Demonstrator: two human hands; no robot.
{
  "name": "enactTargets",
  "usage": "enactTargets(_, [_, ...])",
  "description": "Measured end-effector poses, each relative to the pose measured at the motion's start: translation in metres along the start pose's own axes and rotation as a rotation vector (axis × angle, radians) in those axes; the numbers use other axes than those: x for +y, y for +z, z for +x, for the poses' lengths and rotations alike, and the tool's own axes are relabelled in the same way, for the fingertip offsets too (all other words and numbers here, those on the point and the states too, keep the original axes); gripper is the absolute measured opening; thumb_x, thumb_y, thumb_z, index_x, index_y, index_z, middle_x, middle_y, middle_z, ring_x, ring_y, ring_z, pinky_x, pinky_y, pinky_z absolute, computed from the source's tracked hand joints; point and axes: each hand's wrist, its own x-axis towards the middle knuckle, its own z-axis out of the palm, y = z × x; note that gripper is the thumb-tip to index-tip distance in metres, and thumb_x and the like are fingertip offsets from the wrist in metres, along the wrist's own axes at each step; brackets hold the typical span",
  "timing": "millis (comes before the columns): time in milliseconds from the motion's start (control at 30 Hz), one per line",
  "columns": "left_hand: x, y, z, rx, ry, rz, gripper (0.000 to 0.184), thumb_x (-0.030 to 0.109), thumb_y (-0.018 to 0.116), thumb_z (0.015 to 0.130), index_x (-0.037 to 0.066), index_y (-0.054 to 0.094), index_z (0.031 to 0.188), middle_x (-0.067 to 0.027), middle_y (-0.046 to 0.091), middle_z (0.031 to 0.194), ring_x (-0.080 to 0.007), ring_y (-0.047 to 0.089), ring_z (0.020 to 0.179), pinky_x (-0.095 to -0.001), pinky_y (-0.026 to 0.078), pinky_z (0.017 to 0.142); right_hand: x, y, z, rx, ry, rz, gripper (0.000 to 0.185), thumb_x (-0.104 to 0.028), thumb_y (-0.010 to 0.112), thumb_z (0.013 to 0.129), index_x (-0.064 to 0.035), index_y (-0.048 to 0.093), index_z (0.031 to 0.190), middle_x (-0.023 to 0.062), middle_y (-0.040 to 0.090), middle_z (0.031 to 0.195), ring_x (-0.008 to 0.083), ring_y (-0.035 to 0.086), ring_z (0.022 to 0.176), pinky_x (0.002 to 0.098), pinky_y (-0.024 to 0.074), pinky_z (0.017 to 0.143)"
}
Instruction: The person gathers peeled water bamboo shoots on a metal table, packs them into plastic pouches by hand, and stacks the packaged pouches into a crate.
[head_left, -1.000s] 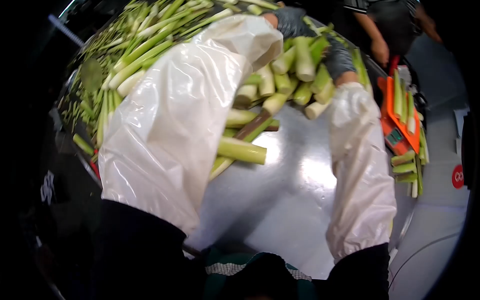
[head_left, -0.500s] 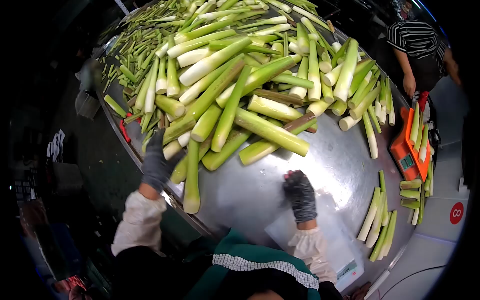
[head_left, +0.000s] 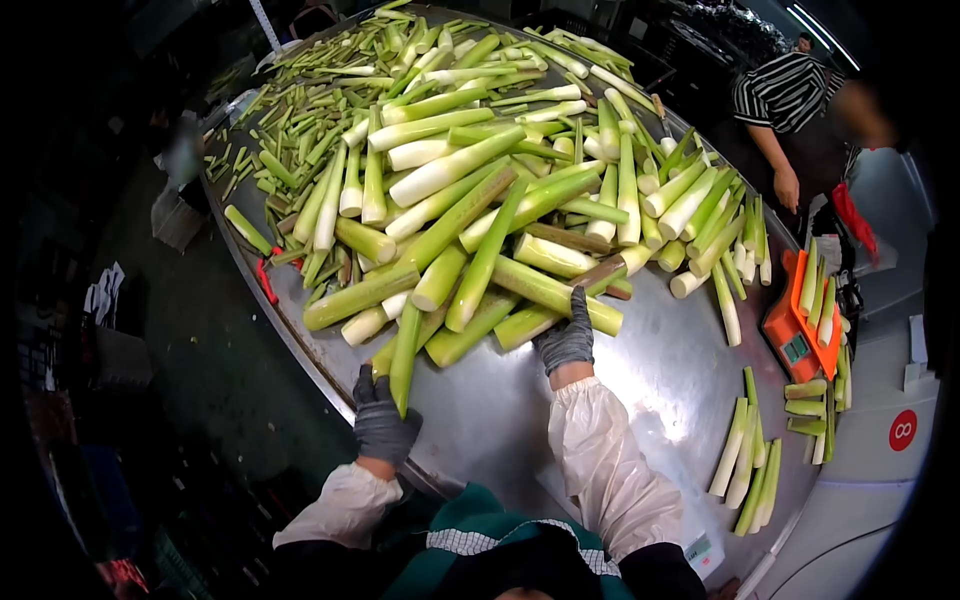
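A large heap of green-and-white water bamboo shoots [head_left: 440, 175] covers the metal table. My left hand [head_left: 388, 420], in a dark glove, is at the heap's near left edge. Its fingers curl beside a slim green shoot [head_left: 405, 350], whose pointed lower end lies against the glove; part of the grip is hidden. My right hand [head_left: 568, 342], also gloved, reaches up to the near side of the heap. One finger lies over a thick shoot [head_left: 540, 285], and the other fingers are partly out of sight beneath it.
An orange scale [head_left: 795, 330] carrying shoots stands at the table's right edge. Several shoots [head_left: 745, 455] lie grouped nearer me. A pale scale [head_left: 700, 550] sits partly behind my right sleeve. A person in a striped top [head_left: 790, 95] stands at the far right.
My left hand has moved right and nearer me, to the slim shoot. My right hand has gone up from the bare metal to the thick shoot. The view has shifted slightly.
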Motion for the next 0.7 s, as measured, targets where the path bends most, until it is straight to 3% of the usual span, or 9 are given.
enactTargets(67, [0.001,-0.015,-0.01,-0.114,-0.138,-0.121,0.065,0.018,0.062,0.053,-0.002,0.035,0.109,-0.0242,0.028,0.119,-0.0374,0.037,0.101,-0.0398,0.036,0.084,-0.003,0.0,-0.007,0.019,0.007,0.005,0.061,-0.031,0.063,0.07,-0.0068,0.034,0.118,0.0119,0.042,0.115,0.0295,0.04,0.106,0.0442,0.0303,0.094])
enactTargets(133, [-0.003,-0.045,-0.01,-0.394,-0.308,-0.274,0.061,0.014,0.063,0.051,0.002,0.036,0.105,-0.0196,0.042,0.105,-0.0345,0.048,0.088,-0.0379,0.041,0.075,-0.007,0.001,-0.017,0.04,0.047,0.012,0.06,-0.031,0.062,0.07,-0.0067,0.034,0.117,0.0117,0.043,0.115,0.0291,0.04,0.106,0.0438,0.0301,0.094])
enactTargets(300, [0.0,-0.091,0.033,0.008,-0.057,-0.516,0.056,0.008,0.062,0.056,0.002,0.037,0.106,-0.0174,0.047,0.095,-0.0322,0.048,0.085,-0.0366,0.041,0.074,0.0,0.011,-0.018,-0.043,0.112,0.009,0.061,-0.033,0.063,0.069,-0.006,0.036,0.116,0.0118,0.044,0.113,0.0285,0.041,0.105,0.0433,0.0308,0.093])
enactTargets(400, [0.012,-0.076,0.111,0.102,0.22,-0.305,0.056,0.012,0.064,0.06,0.0,0.039,0.108,-0.0183,0.048,0.1,-0.0333,0.046,0.093,-0.0368,0.037,0.082,-0.004,0.023,-0.021,0.004,0.106,-0.028,0.058,-0.035,0.061,0.07,-0.0065,0.036,0.115,0.0122,0.044,0.112,0.0284,0.041,0.105,0.0427,0.0309,0.094])
enactTargets(433, [-0.001,-0.047,0.14,0.224,0.374,-0.091,0.055,0.018,0.062,0.064,-0.002,0.039,0.11,-0.0205,0.046,0.105,-0.0344,0.043,0.099,-0.0374,0.034,0.086,-0.008,0.021,-0.022,-0.062,0.229,0.025,0.059,-0.037,0.06,0.07,-0.0065,0.036,0.115,0.0124,0.044,0.113,0.0288,0.041,0.105,0.044,0.0296,0.094])
enactTargets(500, [0.02,-0.038,0.189,0.016,0.426,-0.169,0.049,0.022,0.058,0.069,-0.005,0.042,0.107,-0.0239,0.046,0.106,-0.0355,0.04,0.103,-0.038,0.033,0.087,-0.015,0.035,-0.037,-0.144,0.305,-0.008,0.06,-0.041,0.056,0.07,-0.0071,0.035,0.115,0.0128,0.042,0.114,0.03,0.04,0.106,0.0495,0.0248,0.094])
enactTargets(600, [0.03,-0.011,0.229,-0.188,0.34,-0.203,0.045,0.026,0.055,0.074,-0.006,0.044,0.104,-0.0248,0.05,0.097,-0.0354,0.047,0.093,-0.0358,0.037,0.081,-0.001,0.023,-0.023,-0.168,0.458,0.025,0.058,-0.036,0.058,0.07,-0.0088,0.035,0.115,0.0106,0.044,0.11,0.0266,0.043,0.1,0.0384,0.0319,0.091])
enactTargets(667, [0.048,-0.02,0.233,-0.414,0.244,-0.379,0.044,0.029,0.053,0.077,-0.005,0.044,0.103,-0.0243,0.051,0.096,-0.0338,0.049,0.091,-0.0352,0.038,0.079,0.027,0.004,0.006,-0.097,0.274,-0.016,0.057,-0.033,0.06,0.07,-0.0087,0.035,0.115,0.0092,0.045,0.106,0.0226,0.045,0.097,0.0328,0.0353,0.088])
enactTargets(700, [0.045,-0.014,0.23,-0.362,0.311,-0.382,0.043,0.029,0.052,0.078,-0.004,0.044,0.105,-0.0227,0.051,0.097,-0.0316,0.049,0.091,-0.0347,0.037,0.08,0.027,0.016,0.003,-0.143,0.146,-0.247,0.056,-0.033,0.061,0.07,-0.0081,0.036,0.114,0.0084,0.047,0.103,0.0211,0.046,0.094,0.0321,0.0369,0.085])
